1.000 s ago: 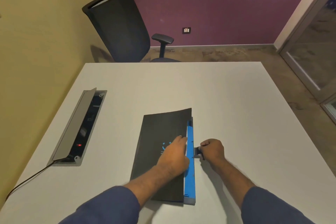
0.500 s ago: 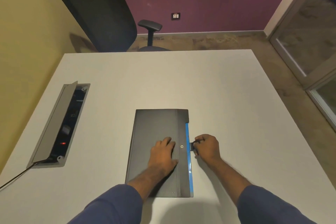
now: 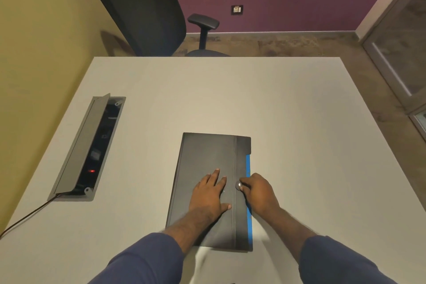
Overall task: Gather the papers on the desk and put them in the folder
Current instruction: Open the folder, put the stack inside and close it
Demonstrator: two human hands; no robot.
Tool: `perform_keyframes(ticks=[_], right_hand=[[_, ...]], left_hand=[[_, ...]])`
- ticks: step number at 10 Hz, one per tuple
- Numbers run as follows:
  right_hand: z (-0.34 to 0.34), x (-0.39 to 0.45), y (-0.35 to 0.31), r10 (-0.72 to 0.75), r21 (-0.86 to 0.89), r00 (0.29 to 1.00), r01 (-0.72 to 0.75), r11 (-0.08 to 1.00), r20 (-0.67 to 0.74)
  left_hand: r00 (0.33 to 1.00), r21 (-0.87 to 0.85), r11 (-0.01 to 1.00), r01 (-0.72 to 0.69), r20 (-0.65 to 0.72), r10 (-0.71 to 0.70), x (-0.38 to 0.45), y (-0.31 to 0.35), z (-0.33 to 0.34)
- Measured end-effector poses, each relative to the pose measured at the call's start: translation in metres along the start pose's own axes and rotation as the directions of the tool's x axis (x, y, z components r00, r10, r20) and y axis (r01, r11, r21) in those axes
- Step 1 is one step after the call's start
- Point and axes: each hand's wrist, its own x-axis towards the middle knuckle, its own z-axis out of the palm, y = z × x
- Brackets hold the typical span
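White desk [image 3: 288, 110], purple wall behind, yellow wall to the left. Folder [image 3: 207, 157] lies closed and flat on the near middle of the desk, long axis running away from the person, blue strip [image 3: 248, 166] showing along its right edge. No loose papers visible on the desk; presumably they're inside already, can't confirm.

Left hand [image 3: 211, 193] lies flat on the cover, fingers spread and straight, pressing it down. Right hand [image 3: 259, 192] sits at the folder's right edge, fingertips [image 3: 242, 187] curled onto a small round snap [image 3: 238, 184] on the flap; looks like pressing or pinching it, exact grip hard to tell. Snap is directly under the right fingertips, just right of the left hand's fingertips; the two hands are close but apart.

Judgement: closing step, nearly done. Right hand is the one on the fastener, so it finishes the snap while the left keeps the cover flat. The folder body extends leftward and away from the grip.

Farther out to the left of both hands: open cable box [image 3: 92, 145] sunk in the desk, lid up, red light inside, cable [image 3: 25, 217] trailing off the near left edge. Chair [image 3: 143, 7] beyond the far edge.
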Motion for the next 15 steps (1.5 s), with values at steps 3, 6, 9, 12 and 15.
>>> perform_keyframes(ticks=[3, 6, 9, 12, 15], right_hand=[[0.014, 0.007, 0.000, 0.052, -0.066, 0.997, -0.056, 0.996, -0.053], [0.006, 0.004, 0.016, -0.051, 0.006, 0.999, 0.051, 0.999, 0.014], [0.007, 0.005, 0.014, -0.016, 0.016, 1.000, 0.016, 1.000, -0.016], [0.009, 0.016, 0.009, 0.135, 0.161, 0.990, -0.126, 0.979, -0.046], [0.013, 0.032, 0.016, 0.314, 0.301, 0.949, -0.302, 0.904, 0.008]], left_hand=[[1.000, -0.010, 1.000, -0.002, -0.001, 0.002, 0.003, -0.002, 0.006], [1.000, 0.000, 1.000, 0.000, 0.001, 0.000, 0.003, -0.002, 0.008], [1.000, -0.002, 1.000, 0.012, 0.020, -0.012, 0.004, 0.000, 0.008], [1.000, 0.009, 1.000, 0.005, 0.020, -0.005, 0.003, 0.000, 0.007], [0.999, 0.009, 1.000, 0.019, 0.032, -0.019, 0.004, 0.001, 0.006]])
